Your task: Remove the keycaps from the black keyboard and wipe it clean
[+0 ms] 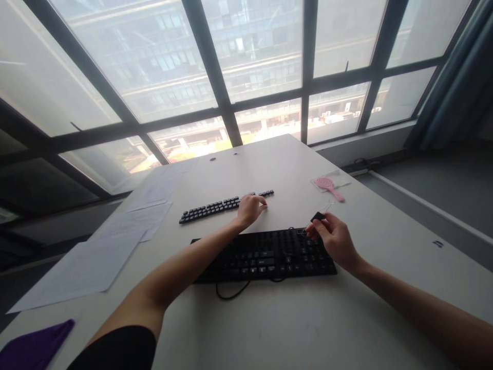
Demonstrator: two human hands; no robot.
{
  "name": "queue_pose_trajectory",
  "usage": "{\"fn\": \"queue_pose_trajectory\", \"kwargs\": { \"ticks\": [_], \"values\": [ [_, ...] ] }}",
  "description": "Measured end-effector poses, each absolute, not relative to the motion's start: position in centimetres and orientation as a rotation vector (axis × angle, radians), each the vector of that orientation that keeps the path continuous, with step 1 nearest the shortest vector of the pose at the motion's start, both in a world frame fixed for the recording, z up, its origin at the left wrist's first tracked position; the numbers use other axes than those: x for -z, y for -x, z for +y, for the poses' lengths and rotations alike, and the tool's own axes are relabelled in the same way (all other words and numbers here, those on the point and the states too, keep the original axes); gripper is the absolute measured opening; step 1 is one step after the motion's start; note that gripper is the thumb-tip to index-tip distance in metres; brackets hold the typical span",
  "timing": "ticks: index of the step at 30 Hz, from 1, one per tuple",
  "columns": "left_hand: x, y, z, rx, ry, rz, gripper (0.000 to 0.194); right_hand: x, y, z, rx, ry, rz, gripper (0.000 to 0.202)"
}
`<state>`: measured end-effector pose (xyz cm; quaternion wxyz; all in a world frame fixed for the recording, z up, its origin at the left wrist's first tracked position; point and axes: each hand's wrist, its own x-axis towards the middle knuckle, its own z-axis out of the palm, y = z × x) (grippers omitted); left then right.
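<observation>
A black rectangular keyboard (265,257) lies on the near half of a white table (292,324), with a thin black cable (233,298) looping out past its near edge. Just beyond it, a long, narrow block of black keycaps (210,209) in close rows runs from the left toward the far right. The left hand (250,209) is over the right part of these rows, thumb and fingertips curled and narrowly spaced; whether they grip anything or touch the keycaps, I cannot tell. The right hand (339,240) is at the keyboard's far right corner, its thumb and fingers closed on a small black piece (318,217). Thin wire-like strands (327,206) show just beyond that piece, too fine to tell what they belong to. Farther away on the right lies a pink hairbrush (325,184) with an oval head, together with a crinkled clear plastic wrapper (341,178). White printed paper sheets (92,262) spread along the table's left side, some overlapping, and a piece of purple cloth (38,344) lies at the near left. Dark-framed windows (258,51) stand beyond the table, and a blue-gray curtain (454,87) hangs at the far right.
</observation>
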<state>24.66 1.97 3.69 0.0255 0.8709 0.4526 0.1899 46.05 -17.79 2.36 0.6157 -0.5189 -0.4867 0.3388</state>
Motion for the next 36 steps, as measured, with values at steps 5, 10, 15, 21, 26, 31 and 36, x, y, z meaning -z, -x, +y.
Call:
{"fn": "queue_pose_trajectory", "kwargs": {
  "ticks": [5,10,15,21,26,31,36],
  "values": [
    [-3.4,-24.7,3.0,-0.627,-2.741,1.403,0.007,-2.2,-46.4,-17.7,-0.793,1.189,-1.109,0.029],
    [-3.3,-24.7,3.9,-0.663,-2.736,1.46,0.006,-2.7,-46.4,-17.9,-0.809,1.183,-1.119,0.028],
    [-3.3,-24.6,4.4,-0.678,-2.722,1.48,0.006,-2.8,-46.5,-17.9,-0.812,1.174,-1.122,0.028],
    [-4.8,-24.7,2.9,-0.761,-2.727,1.44,0.01,-2.8,-47.1,-17.8,-0.793,1.18,-1.159,0.023],
    [-6.0,-26.9,-4.6,-0.773,-2.783,1.043,0.015,-2.7,-47.6,-17.8,-0.753,1.251,-1.334,0.013],
    [-4.9,-29.4,-12.0,-0.636,-2.793,0.815,0.018,-2.6,-47.7,-17.9,-0.729,1.338,-1.461,0.009],
    [-3.5,-29.7,-12.8,-0.674,-2.74,0.836,0.018,-3.0,-48.1,-17.7,-0.724,1.355,-1.564,0.01]
  ]
}}
